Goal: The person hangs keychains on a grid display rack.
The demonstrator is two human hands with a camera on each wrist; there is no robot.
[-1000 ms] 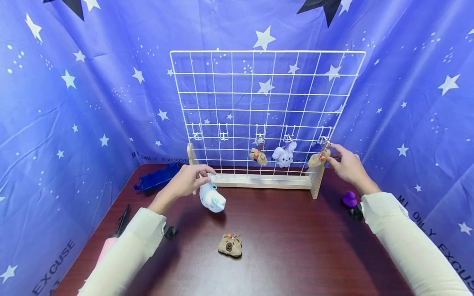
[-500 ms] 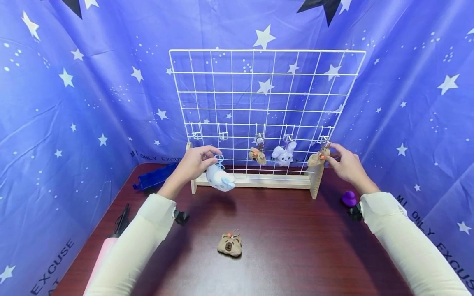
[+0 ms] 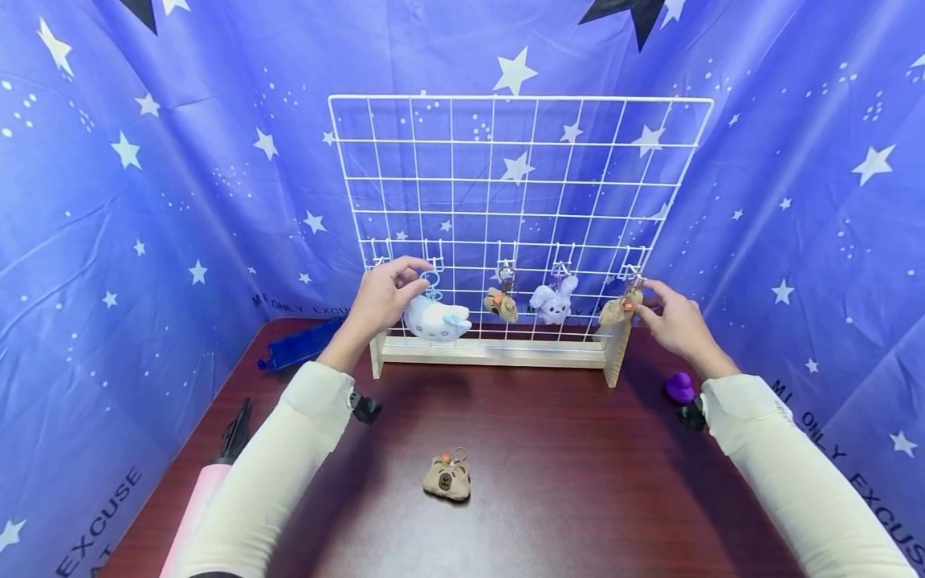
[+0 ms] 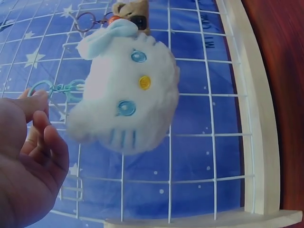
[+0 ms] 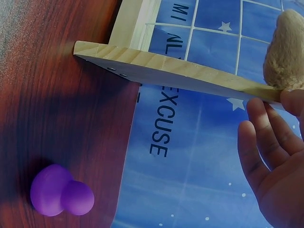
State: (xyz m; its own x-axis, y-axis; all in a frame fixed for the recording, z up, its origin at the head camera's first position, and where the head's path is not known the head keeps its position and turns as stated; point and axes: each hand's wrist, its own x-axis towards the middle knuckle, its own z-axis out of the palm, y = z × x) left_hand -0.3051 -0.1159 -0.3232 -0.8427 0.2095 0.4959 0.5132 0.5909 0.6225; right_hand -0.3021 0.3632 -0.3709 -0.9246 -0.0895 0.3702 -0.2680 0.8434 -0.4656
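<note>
My left hand (image 3: 385, 297) pinches the blue key ring (image 4: 40, 89) of a white cat plush keychain (image 3: 433, 321). The plush, with blue eyes and a pale blue bow, hangs just in front of the white wire grid (image 3: 472, 212), below a hook. At the grid's right end, the thumb and fingers of my right hand (image 3: 675, 321) pinch a brown plush keychain (image 3: 616, 310) below the last hook. Between them hang a brown plush keychain (image 3: 500, 305) with an orange bead and a lavender bunny keychain (image 3: 554, 305). Another brown bear-faced keychain (image 3: 446, 479) lies on the table.
Wooden feet and a wooden bar (image 3: 499, 352) support the grid. A blue object (image 3: 299, 345) lies behind my left arm, with a pink and black object (image 3: 198, 506) beside my sleeve. A purple duck-like toy (image 3: 680, 388) sits near my right wrist. Starry blue cloth (image 3: 802, 160) surrounds the table.
My left hand has risen and moved right, lifting the white cat keychain from low over the table up to the grid's hook level. My right hand stays at the brown keychain.
</note>
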